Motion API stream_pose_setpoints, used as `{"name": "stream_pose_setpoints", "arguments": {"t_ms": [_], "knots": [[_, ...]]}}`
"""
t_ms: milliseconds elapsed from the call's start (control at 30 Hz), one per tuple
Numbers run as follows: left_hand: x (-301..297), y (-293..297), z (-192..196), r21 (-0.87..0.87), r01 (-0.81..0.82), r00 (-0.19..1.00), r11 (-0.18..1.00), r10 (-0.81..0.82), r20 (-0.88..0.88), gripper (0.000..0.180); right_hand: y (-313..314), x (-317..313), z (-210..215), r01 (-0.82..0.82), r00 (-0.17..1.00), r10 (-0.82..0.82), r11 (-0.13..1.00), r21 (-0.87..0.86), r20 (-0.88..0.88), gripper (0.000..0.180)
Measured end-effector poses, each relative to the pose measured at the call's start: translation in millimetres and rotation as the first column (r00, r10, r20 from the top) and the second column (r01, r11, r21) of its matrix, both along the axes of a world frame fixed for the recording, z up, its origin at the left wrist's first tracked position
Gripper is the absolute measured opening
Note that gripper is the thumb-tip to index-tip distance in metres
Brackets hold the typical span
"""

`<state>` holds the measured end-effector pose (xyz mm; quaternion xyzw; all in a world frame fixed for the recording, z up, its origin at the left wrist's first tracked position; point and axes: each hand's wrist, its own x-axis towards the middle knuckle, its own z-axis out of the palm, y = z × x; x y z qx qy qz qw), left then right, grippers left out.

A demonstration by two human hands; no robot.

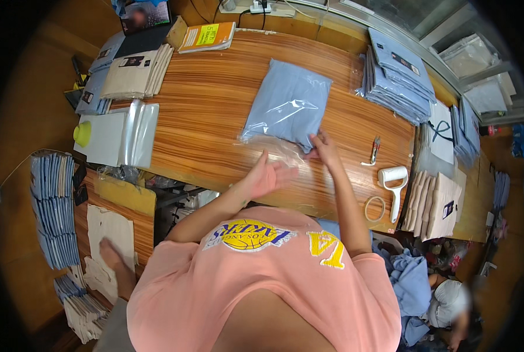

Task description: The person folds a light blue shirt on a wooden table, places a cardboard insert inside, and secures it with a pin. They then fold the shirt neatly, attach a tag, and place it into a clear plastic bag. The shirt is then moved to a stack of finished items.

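Note:
A folded light-blue garment (291, 100) lies flat in a clear plastic bag on the wooden table in front of me. The bag's loose clear flap (270, 150) spreads toward me from the garment's near edge. My right hand (325, 151) is at the near right corner, its fingers closed on the plastic edge. My left hand (269, 178) hovers just nearer to me than the flap, slightly blurred, fingers apart, holding nothing.
Bagged blue garments (397, 79) are stacked at the far right; pale ones (136, 73) at the far left. Clear bags (140, 134) lie left. A lint roller (393, 179), tape ring (375, 208) and snips (375, 149) sit right. Another person (448, 302) is at the lower right.

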<state>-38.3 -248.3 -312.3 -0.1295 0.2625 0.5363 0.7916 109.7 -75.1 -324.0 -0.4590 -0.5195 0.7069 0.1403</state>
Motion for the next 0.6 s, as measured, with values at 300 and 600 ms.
{"name": "stream_pose_setpoints", "arguments": {"t_ms": [300, 600], "knots": [[-67, 17, 10, -0.088, 0.484, -0.776, 0.87, 0.381, -0.504, 0.049, -26, -35, 8, -0.346, 0.938, 0.119, 0.271, 0.898, 0.326, 0.022], [-72, 13, -10, 0.052, 0.769, -0.423, 0.638, 0.568, -0.706, 0.034, -59, -52, -9, -0.67, 0.739, 0.088, -0.001, 0.742, 0.667, 0.024]]}}
